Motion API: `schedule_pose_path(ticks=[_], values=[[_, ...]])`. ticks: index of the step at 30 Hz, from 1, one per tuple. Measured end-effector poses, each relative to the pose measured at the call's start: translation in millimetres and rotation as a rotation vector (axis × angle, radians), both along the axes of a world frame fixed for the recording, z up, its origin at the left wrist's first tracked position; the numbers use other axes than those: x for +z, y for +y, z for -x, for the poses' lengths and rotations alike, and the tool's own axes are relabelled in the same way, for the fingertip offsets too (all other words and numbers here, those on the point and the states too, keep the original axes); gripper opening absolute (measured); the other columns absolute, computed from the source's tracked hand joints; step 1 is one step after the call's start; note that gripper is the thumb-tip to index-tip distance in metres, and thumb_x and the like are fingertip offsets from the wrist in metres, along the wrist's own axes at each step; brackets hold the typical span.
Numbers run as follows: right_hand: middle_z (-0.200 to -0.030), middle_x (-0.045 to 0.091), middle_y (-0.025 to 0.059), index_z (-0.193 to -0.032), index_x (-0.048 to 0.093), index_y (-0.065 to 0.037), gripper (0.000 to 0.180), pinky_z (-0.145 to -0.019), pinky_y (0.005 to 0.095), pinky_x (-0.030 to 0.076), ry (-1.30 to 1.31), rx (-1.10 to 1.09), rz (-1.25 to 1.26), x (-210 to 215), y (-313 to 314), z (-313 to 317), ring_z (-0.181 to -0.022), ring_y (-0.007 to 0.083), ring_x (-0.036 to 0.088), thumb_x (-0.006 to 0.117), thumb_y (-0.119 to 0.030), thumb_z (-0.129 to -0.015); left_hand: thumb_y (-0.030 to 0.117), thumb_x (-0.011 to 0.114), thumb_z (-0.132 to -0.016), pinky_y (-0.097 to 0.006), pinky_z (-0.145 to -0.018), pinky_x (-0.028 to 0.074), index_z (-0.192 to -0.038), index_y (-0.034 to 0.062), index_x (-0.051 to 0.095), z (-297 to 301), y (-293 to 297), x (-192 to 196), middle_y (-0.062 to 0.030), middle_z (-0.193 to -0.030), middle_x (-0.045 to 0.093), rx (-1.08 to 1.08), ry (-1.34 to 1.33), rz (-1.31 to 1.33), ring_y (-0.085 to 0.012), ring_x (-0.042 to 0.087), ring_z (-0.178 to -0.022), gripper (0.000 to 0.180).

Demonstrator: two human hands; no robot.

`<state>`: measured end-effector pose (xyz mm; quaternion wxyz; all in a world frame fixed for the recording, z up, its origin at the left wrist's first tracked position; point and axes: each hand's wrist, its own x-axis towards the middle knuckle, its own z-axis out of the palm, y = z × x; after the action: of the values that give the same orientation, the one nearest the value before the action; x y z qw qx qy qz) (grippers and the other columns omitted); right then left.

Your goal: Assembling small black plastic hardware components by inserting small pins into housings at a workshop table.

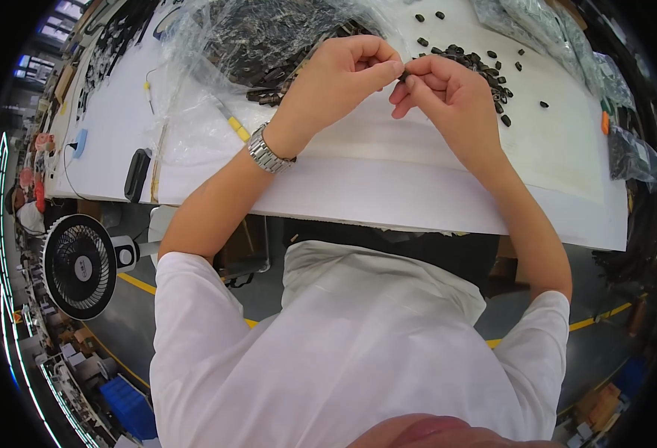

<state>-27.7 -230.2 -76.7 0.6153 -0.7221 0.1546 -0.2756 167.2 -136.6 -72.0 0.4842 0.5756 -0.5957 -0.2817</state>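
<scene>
Above the white table my left hand (343, 81) and my right hand (454, 95) meet fingertip to fingertip. Both are closed in a pinch on one small dark part (404, 76), mostly hidden by the fingers. Just beyond my right hand lies a loose heap of small black oval parts (498, 91), with several strays around it. A clear plastic bag (250, 41) full of dark pieces spreads behind my left hand, some pieces spilling out at its mouth. Near my left wrist, which wears a metal watch, rests a yellow-handled tool (237, 128).
A black oblong object (137, 175) lies at the table's left front edge, with a small blue item (79, 142) farther left. Beside the table stands a black-and-white fan (82, 267). Clear plastic bags (636, 157) line the right side. My body is close to the front edge.
</scene>
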Motion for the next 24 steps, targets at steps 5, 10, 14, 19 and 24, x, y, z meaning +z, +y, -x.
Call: schedule_pose_path(ticks=[5,10,14,19,24], values=[[-0.093,0.078,0.0116,-0.112,0.069,0.007,0.019,-0.077,0.0262,0.059,0.058,-0.082,0.231,-3.2,3.2,-1.2,-0.082,0.0177,0.079,0.058,-0.005,-0.103,0.025,0.073,-0.103,-0.023,-0.077,0.05,-0.104,0.0025,0.074,-1.4,-1.3,-8.3,0.0028,-0.089,0.067,-0.094,0.344,-0.132,-0.0072,0.059,-0.081,0.023],[-0.093,0.078,0.0131,-0.112,0.069,0.007,0.02,-0.079,0.0291,0.062,-0.023,0.04,-0.117,-4.5,-12.6,-1.5,-0.082,0.0189,0.079,0.059,-0.009,-0.105,0.021,0.073,-0.102,-0.023,-0.078,0.052,-0.106,0.0002,0.073,2.1,3.2,1.0,0.0009,-0.093,0.068,-0.043,0.157,-0.055,-0.0072,0.062,-0.083,0.021],[-0.095,0.078,0.0149,-0.112,0.07,0.005,0.022,-0.082,0.0317,0.064,-0.059,0.147,-0.326,-10.7,-18.4,-0.5,-0.081,0.0201,0.078,0.059,-0.013,-0.107,0.016,0.072,-0.102,-0.023,-0.078,0.053,-0.11,-0.0022,0.072,0.6,4.6,1.7,-0.0007,-0.097,0.071,-0.017,-0.006,0.022,-0.0063,0.064,-0.087,0.02],[-0.097,0.078,0.0153,-0.114,0.07,0.004,0.023,-0.082,0.0321,0.064,-0.056,0.189,-0.354,-10.7,-18.6,1.0,-0.08,0.0198,0.078,0.057,-0.013,-0.108,0.015,0.071,-0.102,-0.022,-0.077,0.053,-0.11,-0.0023,0.072,4.5,5.7,3.1,-0.0013,-0.099,0.072,-0.004,-0.029,0.033,-0.0055,0.065,-0.086,0.019],[-0.097,0.078,0.0151,-0.115,0.07,0.005,0.022,-0.082,0.0318,0.064,-0.065,0.177,-0.352,-8.7,-16.6,-0.4,-0.08,0.0192,0.078,0.056,-0.011,-0.108,0.014,0.071,-0.102,-0.021,-0.076,0.054,-0.11,-0.0022,0.073,0.3,5.1,8.4,-0.0008,-0.098,0.072,-0.008,0.031,-0.035,-0.0054,0.065,-0.086,0.018]])
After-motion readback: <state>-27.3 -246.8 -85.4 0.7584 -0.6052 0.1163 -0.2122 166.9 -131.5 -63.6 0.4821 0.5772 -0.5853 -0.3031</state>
